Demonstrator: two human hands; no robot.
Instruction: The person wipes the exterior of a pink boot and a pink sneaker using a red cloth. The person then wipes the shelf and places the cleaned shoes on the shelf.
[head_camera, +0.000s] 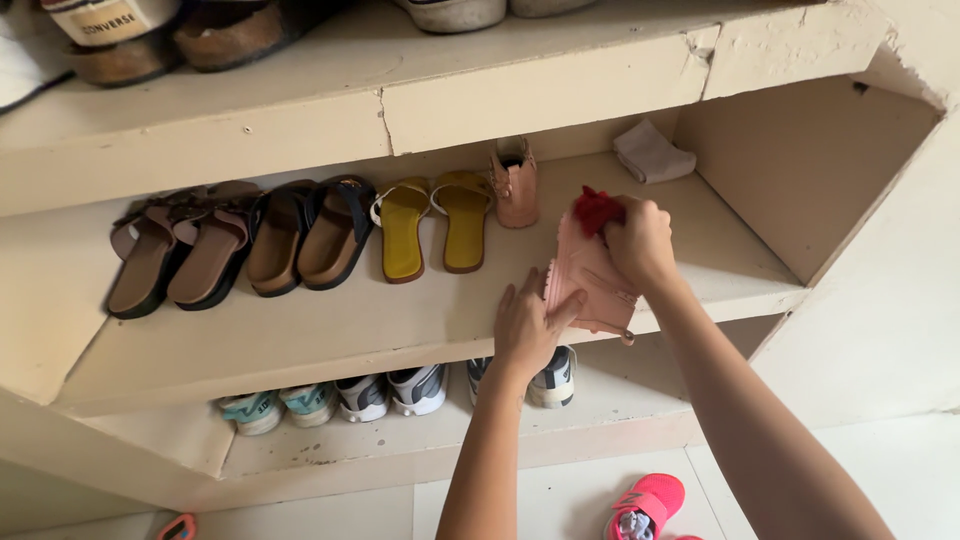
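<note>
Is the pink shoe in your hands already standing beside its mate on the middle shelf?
No. Both hands hold the pink shoe at the shelf's front edge, apart from its upright mate.

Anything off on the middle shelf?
Yes. One pink shoe stands alone by the yellow sandals; its mate is tipped in both hands, and a crumpled grey cloth lies in the back corner.

The shelf (330, 330) is cream. The cloth (597, 209) is red, and the boot (590, 280) under it is pale pink. Two sandals (432, 226) are mustard yellow. The next pair (308, 235) is brown with dark straps. On the floor, a shoe (645, 505) is bright pink.
</note>
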